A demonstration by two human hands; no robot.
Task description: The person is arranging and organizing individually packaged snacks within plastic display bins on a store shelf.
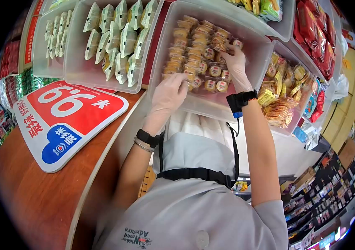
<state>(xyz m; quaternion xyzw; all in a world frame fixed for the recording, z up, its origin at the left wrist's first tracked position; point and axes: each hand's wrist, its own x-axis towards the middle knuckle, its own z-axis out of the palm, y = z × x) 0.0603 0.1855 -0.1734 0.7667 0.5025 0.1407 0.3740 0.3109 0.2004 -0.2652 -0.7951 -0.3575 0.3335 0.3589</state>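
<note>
A translucent plastic bin [250, 37] holds rows of small round wrapped cakes [200, 37], packed on edge at the left and lying face up at the right and front. My right hand [234, 62], in a clear thin glove, reaches into the right side with thumb and fingers closed around a wrapped cake. At the near left part of the bin, my left hand [169, 93], gloved the same way, has its fingers curled down against the cakes. What lies under its fingertips is hidden.
Left is a bin of pale wrapped packets [121, 39]. A red price sign [71, 110] lies on the wooden counter [40, 196]. To the right are a bin of mixed yellow-wrapped snacks [284, 91] and one of red packets [317, 37].
</note>
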